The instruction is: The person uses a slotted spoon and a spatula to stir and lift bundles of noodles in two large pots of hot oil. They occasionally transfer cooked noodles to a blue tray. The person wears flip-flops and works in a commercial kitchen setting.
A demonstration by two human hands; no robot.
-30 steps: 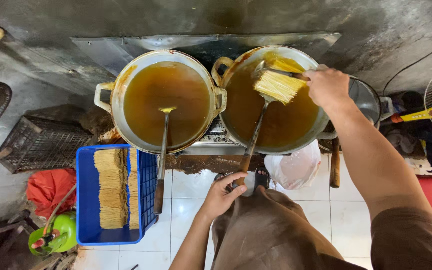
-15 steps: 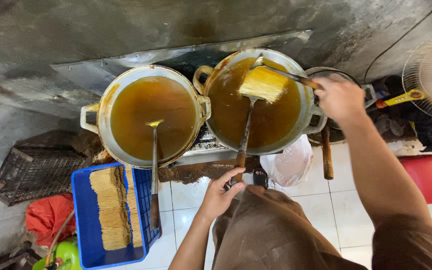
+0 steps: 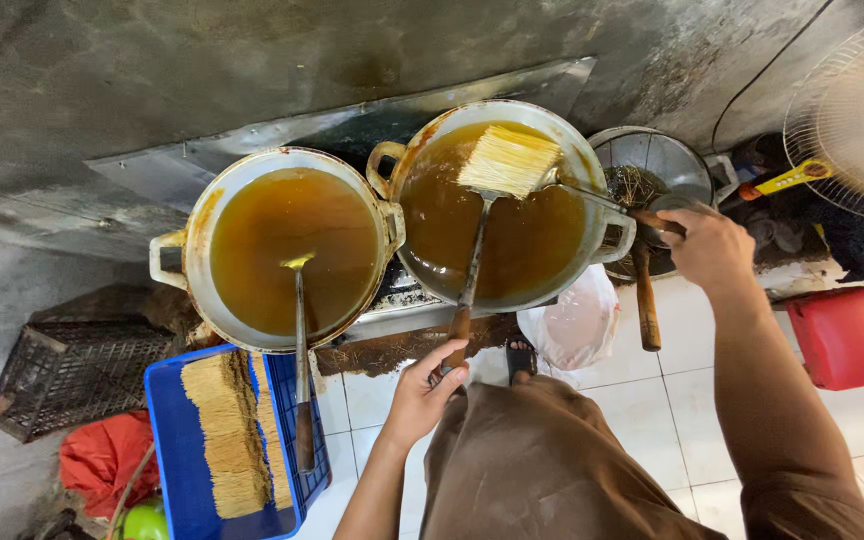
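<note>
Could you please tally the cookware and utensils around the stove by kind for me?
Large pans of brown oil: 2
Long-handled utensils: 4, one in the left pan, one under the noodle slab held by the left hand, one in the right hand, one beside the right pan
Wire strainer bowl: 1
Total: 7

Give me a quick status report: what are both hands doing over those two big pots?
Left hand grips long wooden-handled skimmer, pale yellow noodle bundle lifted over right-side metal pot of brown oil. Right hand holds second metal utensil against bundle. Nothing blocking.
</note>
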